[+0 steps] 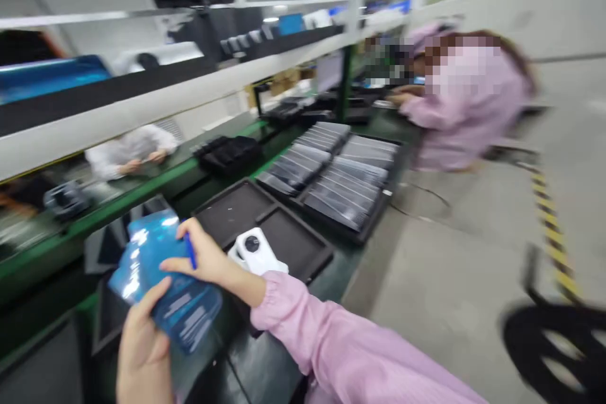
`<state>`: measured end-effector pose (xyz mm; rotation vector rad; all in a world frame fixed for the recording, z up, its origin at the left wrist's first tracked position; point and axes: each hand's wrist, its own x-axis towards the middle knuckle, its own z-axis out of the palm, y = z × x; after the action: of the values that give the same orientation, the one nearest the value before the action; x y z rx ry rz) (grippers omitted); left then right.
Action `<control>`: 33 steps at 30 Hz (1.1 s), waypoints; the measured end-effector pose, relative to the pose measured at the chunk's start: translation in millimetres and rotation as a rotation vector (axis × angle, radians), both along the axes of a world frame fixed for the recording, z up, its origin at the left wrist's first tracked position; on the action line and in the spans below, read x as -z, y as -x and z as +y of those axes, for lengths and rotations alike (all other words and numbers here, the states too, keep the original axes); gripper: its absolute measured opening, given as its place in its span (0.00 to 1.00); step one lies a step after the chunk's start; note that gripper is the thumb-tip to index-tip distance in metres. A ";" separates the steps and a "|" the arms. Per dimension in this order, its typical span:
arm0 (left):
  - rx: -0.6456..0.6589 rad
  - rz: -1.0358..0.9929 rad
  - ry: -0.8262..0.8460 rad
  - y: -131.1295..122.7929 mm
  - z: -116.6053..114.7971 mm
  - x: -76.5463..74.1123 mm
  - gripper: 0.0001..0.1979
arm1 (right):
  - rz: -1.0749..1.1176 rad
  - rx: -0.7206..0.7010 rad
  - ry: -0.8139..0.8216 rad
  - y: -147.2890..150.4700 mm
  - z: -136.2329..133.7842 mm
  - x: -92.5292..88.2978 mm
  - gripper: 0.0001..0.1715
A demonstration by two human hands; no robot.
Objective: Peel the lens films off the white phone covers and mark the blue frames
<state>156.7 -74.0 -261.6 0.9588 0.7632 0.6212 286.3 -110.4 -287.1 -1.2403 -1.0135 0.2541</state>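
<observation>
Several glossy blue film sheets point(156, 271) are fanned out at the lower left. My left hand point(146, 328) grips their lower edge, thumb on top. Across their right side lies my right hand point(203, 252), its thumb and fingers pinching the sheets, with a blue pen point(190, 250) tucked between the fingers. Just right of that hand, white phone-like pieces with a round black camera area point(258, 252) rest on a black divided tray point(303, 246).
Behind that tray, another black tray point(362, 237) holds rows of clear-wrapped flat pieces point(343, 192). A shelf point(189, 91) runs above the bench. A person in pink point(468, 101) bends over the bench at right; a person in white point(108, 158) works across it.
</observation>
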 end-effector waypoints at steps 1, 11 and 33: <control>-0.083 -0.027 0.003 -0.4 -3.5 1.4 0.26 | -0.030 0.046 -0.048 1.8 -6.5 -0.3 0.31; -0.061 -0.492 -0.042 16.5 -18.8 -8.2 0.25 | -0.119 0.204 -0.473 16.9 -44.6 -11.5 0.22; -0.003 -0.525 -0.107 13.1 -32.3 -9.2 0.23 | -0.182 -0.217 -0.288 31.2 -65.0 -12.0 0.17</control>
<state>143.6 -106.3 -252.4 0.8387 0.2667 0.8777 255.1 -175.5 -275.1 -0.9046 -1.2957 0.1571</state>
